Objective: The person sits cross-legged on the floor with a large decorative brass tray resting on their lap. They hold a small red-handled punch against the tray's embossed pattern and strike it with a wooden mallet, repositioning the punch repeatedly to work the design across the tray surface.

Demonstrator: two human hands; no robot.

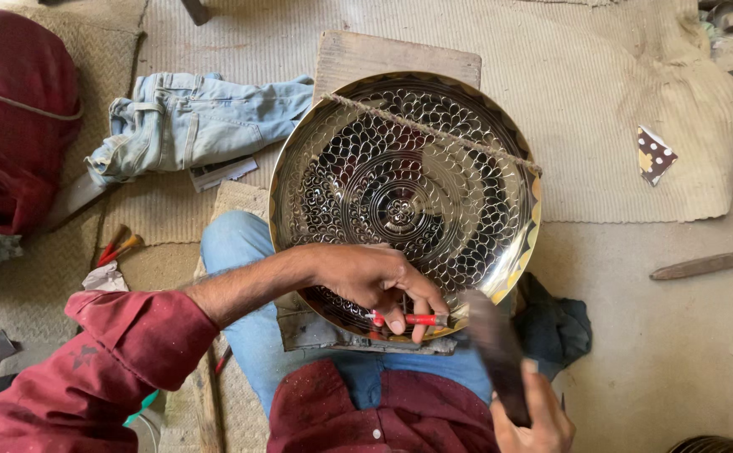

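Observation:
A large round brass plate with an engraved scale and flower pattern rests tilted on a wooden block, a twisted cord stretched across its upper part. My left hand lies on the plate's near rim and grips a thin chisel with a red shaft, its tip against the rim. My right hand at the bottom holds a dark wooden mallet, blurred, just right of the chisel's end.
Folded blue jeans lie on the woven mat at the left, beside a maroon bag. Red-handled tools lie near my knee. A wooden stick and a dark cloth are on the floor at the right.

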